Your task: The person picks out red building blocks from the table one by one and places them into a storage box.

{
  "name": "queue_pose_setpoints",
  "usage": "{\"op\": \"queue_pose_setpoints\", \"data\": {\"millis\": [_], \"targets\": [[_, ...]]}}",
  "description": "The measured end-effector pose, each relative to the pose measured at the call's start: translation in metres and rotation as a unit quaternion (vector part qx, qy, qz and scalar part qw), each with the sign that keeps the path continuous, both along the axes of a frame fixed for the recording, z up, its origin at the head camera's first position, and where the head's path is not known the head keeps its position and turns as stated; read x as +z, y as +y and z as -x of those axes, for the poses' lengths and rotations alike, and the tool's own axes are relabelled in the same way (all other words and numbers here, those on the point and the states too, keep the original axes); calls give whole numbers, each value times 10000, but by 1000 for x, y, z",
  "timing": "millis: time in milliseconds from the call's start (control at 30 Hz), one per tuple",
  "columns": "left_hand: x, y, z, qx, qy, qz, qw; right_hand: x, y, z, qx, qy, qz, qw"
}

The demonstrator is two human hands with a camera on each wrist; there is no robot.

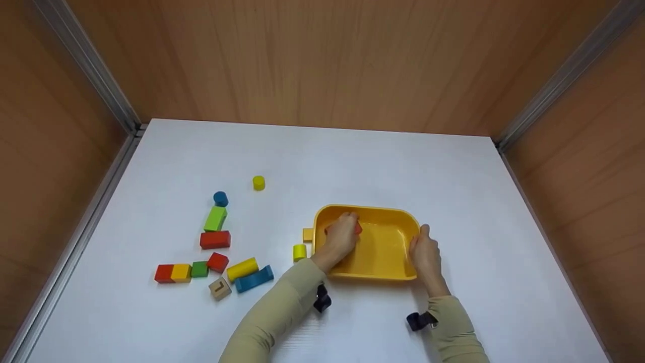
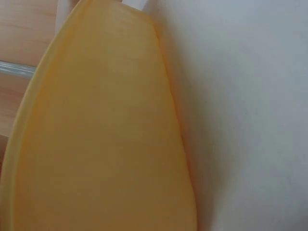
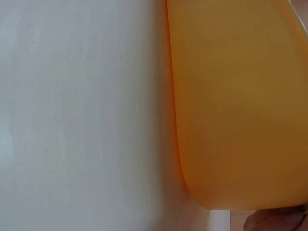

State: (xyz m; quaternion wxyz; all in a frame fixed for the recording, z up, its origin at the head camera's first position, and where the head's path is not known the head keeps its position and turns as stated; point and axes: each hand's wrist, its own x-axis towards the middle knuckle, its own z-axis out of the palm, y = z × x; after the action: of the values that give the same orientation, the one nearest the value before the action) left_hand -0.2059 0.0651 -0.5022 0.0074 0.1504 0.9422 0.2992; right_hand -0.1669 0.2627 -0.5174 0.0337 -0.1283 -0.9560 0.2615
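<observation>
A yellow plastic tub (image 1: 385,257) stands on the white table, right of centre. My left hand (image 1: 341,237) reaches over its left part and grips a red block (image 1: 358,228), mostly hidden by the fingers. At the tub's right side, my right hand (image 1: 427,256) holds the rim, thumb and fingers around the edge. In the left wrist view the tub's outer wall (image 2: 106,125) fills much of the picture, and the left hand is out of sight. The right wrist view shows the same wall (image 3: 240,106), with part of a hand (image 3: 274,220) at the bottom corner.
Left of the tub are a yellow block (image 1: 308,235) and a yellow cylinder (image 1: 299,252). Several coloured blocks lie farther left, among them a long red block (image 1: 215,239), a blue arched block (image 1: 254,279) and a wooden letter cube (image 1: 219,289). Wooden panels (image 1: 322,60) enclose the table.
</observation>
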Motion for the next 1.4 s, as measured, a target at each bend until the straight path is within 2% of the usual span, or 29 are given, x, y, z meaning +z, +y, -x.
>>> {"op": "queue_pose_setpoints", "data": {"millis": [133,300,400,667,933,1067,1167,1400], "targets": [[-3,1,2,-59,42,159,9998,-1,0,0,12,-29,39,10000],[-5,1,3,-234,296,343,9987,-2,1,-1,93,160,-45,9998],[-6,1,4,-290,325,443,9981,-3,1,0,70,205,-72,9997],[-6,3,8,-298,123,558,9979,-2,2,0,15,25,-25,10000],[-5,4,9,-236,-215,635,9975,-1,2,0,40,4,19,10000],[-5,4,8,-190,-279,728,9968,-1,2,0,50,13,28,10000],[-4,4,7,-184,-131,717,9972,-2,2,1,51,31,5,10000],[2,1,2,-158,452,676,9966,-1,0,2,-20,-102,39,9999]]}}
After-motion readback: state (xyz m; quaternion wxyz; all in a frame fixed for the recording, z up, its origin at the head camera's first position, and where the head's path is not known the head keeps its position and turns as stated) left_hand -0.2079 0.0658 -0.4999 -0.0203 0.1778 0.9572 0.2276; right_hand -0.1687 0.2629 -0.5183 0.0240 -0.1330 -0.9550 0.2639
